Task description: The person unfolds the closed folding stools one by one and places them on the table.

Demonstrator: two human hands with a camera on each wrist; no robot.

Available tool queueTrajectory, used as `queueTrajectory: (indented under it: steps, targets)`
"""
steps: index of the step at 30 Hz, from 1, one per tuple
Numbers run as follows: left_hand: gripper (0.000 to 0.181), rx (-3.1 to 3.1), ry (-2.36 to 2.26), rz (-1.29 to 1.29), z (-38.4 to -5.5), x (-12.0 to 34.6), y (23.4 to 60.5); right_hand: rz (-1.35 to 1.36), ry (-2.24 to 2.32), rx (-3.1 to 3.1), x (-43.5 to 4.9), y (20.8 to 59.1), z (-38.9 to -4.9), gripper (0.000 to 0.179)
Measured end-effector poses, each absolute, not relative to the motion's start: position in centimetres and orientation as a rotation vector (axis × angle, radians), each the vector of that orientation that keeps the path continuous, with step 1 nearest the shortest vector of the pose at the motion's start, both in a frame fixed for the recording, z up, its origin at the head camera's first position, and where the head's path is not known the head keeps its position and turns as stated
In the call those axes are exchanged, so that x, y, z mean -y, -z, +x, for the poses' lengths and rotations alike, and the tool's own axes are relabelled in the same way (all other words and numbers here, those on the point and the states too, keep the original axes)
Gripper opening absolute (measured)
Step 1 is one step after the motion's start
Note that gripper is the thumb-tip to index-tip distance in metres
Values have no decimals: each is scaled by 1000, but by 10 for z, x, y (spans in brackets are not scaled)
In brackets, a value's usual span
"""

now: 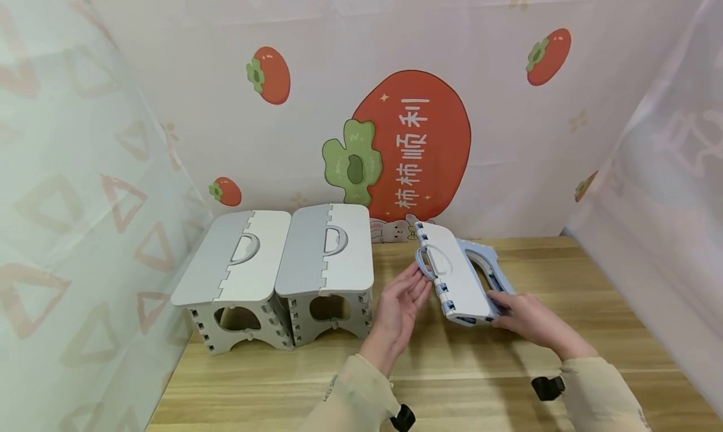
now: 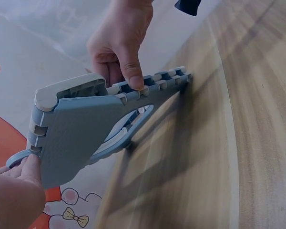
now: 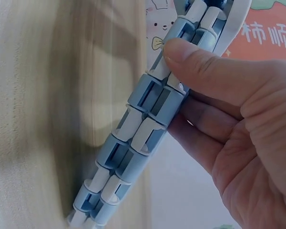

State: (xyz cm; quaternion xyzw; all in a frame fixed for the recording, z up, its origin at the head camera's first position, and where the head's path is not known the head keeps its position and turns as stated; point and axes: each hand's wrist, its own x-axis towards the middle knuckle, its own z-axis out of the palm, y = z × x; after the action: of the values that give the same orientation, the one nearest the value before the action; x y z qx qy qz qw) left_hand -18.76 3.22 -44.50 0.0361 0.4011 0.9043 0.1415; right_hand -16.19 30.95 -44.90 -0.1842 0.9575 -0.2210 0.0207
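A blue and white folding step stool (image 1: 460, 275), partly folded, is held tilted above the right half of the table. My left hand (image 1: 398, 303) holds it by the blue carry handle (image 1: 426, 264), with the thumb against the hinged edge in the left wrist view. On the other side, my right hand (image 1: 528, 319) grips the hinged side; its thumb (image 3: 183, 52) presses on the blue and white hinge segments (image 3: 148, 100), and its fingers go behind them. The stool's blue leg panel (image 1: 488, 265) with a cut-out hangs partly swung out from the white half.
Two grey and white folding stools stand unfolded side by side on the left, a nearer-left one (image 1: 231, 256) and one beside it (image 1: 327, 250). A wooden table (image 1: 452, 382) lies beneath. Behind hangs a white curtain (image 1: 316, 17) with persimmon prints, and light curtains flank both sides.
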Motion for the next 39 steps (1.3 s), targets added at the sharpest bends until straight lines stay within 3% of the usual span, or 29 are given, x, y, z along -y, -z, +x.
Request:
queueTrajectory:
  steps: [39]
  targets:
    - [52, -1199, -2631, 212, -186, -27, 417, -592, 820, -2925, -307, 443, -160, 64]
